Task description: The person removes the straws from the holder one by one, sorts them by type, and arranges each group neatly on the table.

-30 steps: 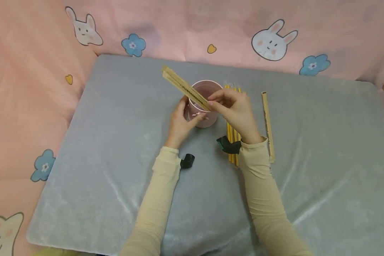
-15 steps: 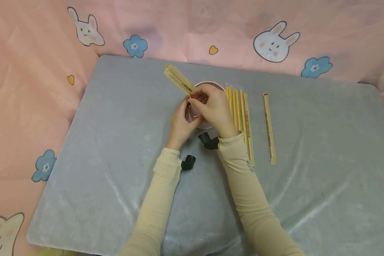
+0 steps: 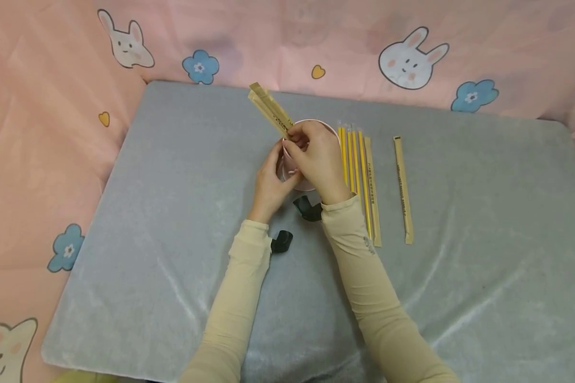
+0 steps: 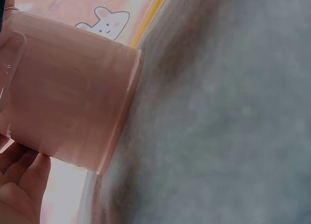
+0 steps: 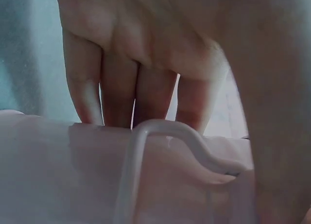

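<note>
Left hand [image 3: 270, 185] gripped the side of the pink cup [image 4: 73, 95] while the right hand [image 3: 320, 158], nearer, pinched slim paper packets [image 3: 271, 110] at the cup's rim, long axis slanting out past its far-left edge, lower ends hidden!

On a grey cloth-covered table [image 3: 182, 175], a pink cylindrical cup [image 4: 73, 93] stands between a person's left hand [image 3: 270, 183], at its left side, and right hand [image 3: 323, 162], over its rim, from which slim tan paper-wrapped sticks [image 3: 270, 109] slant up and left. Right of the cup lie slender yellow sticks [image 3: 356, 159], one tan paper stick [image 3: 372, 191] beside them, a lone paper-wrapped stick [image 3: 403, 191] farther right; behind hangs a pink printed fabric backdrop [image 3: 278, 48].
</note>
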The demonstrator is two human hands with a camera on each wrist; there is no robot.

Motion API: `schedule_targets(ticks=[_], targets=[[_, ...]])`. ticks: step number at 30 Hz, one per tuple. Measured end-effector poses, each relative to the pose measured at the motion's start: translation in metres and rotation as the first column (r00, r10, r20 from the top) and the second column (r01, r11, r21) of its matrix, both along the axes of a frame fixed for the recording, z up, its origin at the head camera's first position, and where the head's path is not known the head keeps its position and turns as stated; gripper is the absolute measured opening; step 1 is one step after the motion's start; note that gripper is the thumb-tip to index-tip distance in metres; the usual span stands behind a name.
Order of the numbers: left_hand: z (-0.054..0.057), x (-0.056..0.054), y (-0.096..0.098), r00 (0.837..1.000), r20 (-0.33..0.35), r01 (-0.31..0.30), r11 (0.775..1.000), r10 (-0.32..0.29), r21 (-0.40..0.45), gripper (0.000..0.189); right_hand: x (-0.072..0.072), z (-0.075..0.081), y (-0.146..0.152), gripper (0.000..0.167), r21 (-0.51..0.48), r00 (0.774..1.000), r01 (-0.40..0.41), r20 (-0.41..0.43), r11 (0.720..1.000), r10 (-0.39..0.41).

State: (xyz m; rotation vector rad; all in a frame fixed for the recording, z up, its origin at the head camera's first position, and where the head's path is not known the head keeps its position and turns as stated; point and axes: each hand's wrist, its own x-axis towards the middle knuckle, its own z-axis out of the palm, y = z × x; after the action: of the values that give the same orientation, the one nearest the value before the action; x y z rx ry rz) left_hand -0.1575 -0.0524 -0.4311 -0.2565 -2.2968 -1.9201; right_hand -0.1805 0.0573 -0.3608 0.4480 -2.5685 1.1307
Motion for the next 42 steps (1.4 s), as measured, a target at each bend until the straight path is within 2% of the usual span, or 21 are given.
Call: schedule_targets(ticks=[11, 18, 22, 26, 29, 33, 37, 39, 42], targets=[[0.001, -0.001, -0.003, 0.999, 0.049, -0.016, 0.998, 0.019, -0.061, 0.067, 0.0, -0.001, 0.0, 0.029, 0.052, 0.999, -0.038, -0.005, 0.998, 0.039], [-0.001, 0.0, -0.004, 1.0, 0.022, -0.008, 0.998, 0.009, -0.06, 0.061, 0.002, -0.005, -0.001, 0.02, 0.067, 0.998, -0.044, -0.035, 0.997, 0.046], [-0.002, 0.001, -0.003, 1.0, 0.025, -0.006, 0.998, 0.008, -0.055, 0.06, 0.004, -0.007, 0.003, 0.012, 0.023, 0.992, -0.096, -0.075, 0.995, 0.097], [-0.002, 0.001, -0.002, 0.999, 0.028, -0.021, 0.997, 0.023, -0.078, 0.063, 0.007, -0.008, 0.011, 0.006, -0.041, 0.977, -0.189, -0.111, 0.981, 0.183], [-0.002, 0.001, -0.002, 1.0, 0.016, -0.021, 0.996, 0.022, -0.088, 0.066, 0.012, -0.006, 0.019, 0.005, -0.137, 0.961, -0.262, -0.125, 0.955, 0.245], [-0.001, 0.001, -0.001, 1.0, -0.006, -0.011, 0.997, 0.011, -0.077, 0.072, 0.017, -0.002, 0.03, 0.005, -0.286, 0.937, -0.34, -0.183, 0.896, 0.298], [0.0, 0.001, 0.001, 1.0, -0.007, -0.011, 0.998, 0.01, -0.064, 0.075, 0.021, 0.003, 0.042, 0.007, -0.378, 0.927, -0.366, -0.233, 0.851, 0.295], [0.0, 0.001, 0.001, 1.0, -0.004, -0.009, 0.998, 0.009, -0.063, 0.076, 0.023, 0.006, 0.048, 0.007, -0.43, 0.929, -0.358, -0.249, 0.829, 0.272], [0.001, 0.001, 0.001, 1.0, 0.002, -0.008, 0.997, 0.008, -0.071, 0.078, 0.024, 0.008, 0.055, 0.006, -0.529, 0.939, -0.333, -0.261, 0.781, 0.224]])
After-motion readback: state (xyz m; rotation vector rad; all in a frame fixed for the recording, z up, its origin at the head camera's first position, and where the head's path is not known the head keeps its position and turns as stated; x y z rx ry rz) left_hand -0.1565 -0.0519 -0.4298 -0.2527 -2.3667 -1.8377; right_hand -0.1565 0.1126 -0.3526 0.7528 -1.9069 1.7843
